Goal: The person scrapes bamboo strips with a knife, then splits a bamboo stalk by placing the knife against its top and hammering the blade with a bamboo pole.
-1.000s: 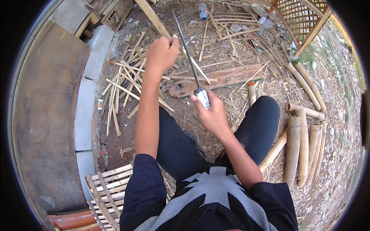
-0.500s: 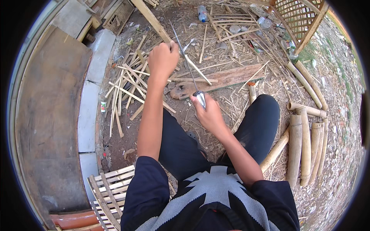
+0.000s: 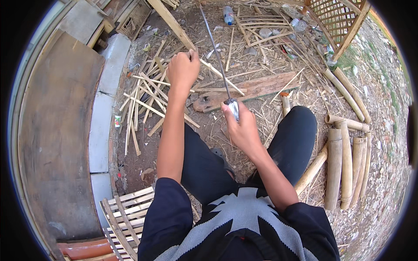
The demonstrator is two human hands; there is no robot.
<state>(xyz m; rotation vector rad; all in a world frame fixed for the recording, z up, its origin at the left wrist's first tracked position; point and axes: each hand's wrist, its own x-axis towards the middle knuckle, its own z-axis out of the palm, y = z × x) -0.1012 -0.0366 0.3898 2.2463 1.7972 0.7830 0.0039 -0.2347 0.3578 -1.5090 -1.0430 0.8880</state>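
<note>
My left hand is closed around a long pale bamboo slat that runs from the upper left down past my fist, arm stretched forward. My right hand grips the taped silver handle of a long thin-bladed knife, whose blade points up and away, crossing just right of my left fist. Below both hands a worn wooden chopping block lies on the dirt. I am seated with my dark-trousered knees either side.
Several split bamboo strips litter the ground at left. Thick bamboo poles lie at right, a lattice panel at top right. Concrete blocks, a brown board and a slatted bamboo piece sit at left.
The knife blade looked dropped low half a second ago and now stands raised again. My left fist has come slightly nearer along the slat.
</note>
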